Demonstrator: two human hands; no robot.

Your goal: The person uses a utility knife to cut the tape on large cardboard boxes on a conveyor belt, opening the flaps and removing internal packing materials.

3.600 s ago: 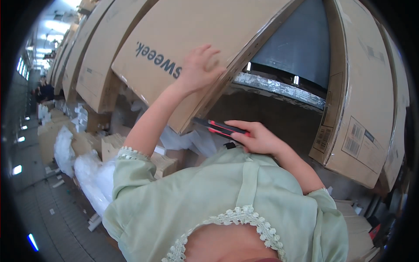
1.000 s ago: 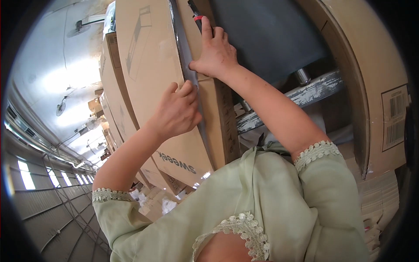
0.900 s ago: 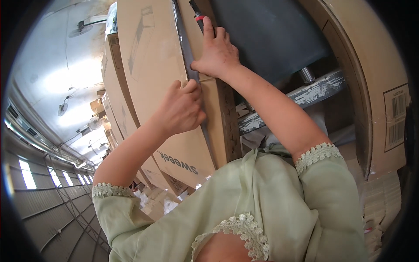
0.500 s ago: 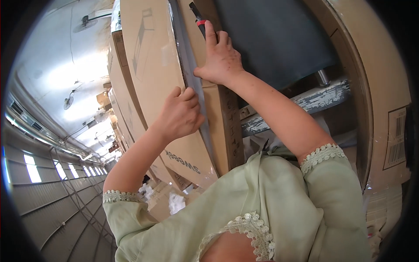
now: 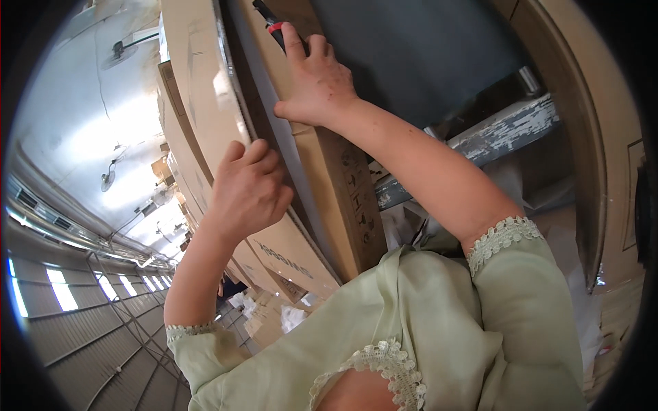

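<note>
My left hand [image 5: 250, 188] is closed on the edge of a large brown cardboard flap [image 5: 199, 89], fingers curled over its rim. The flap leans away to the left from the carton [image 5: 336, 205], and a dark gap with a pale grey strip [image 5: 264, 75] shows between them. In my right hand [image 5: 319, 79] is a black box cutter [image 5: 276, 29] with a red band, its far end pointing up and left. The right thumb is stretched out toward the grey strip, and the palm rests over the carton's top. How the fingers wrap the cutter's lower part is hidden.
A dark grey panel [image 5: 411, 55] lies beyond my right arm, above a worn grey-white beam [image 5: 493, 137]. Another tall carton [image 5: 620, 205] stands at the right. More cartons [image 5: 181, 130] line the left, with crumpled white wrapping [image 5: 293, 317] below them.
My left hand has moved left with the flap, and the gap to the carton is wider. My right hand, still holding the cutter, has also shifted left in the view.
</note>
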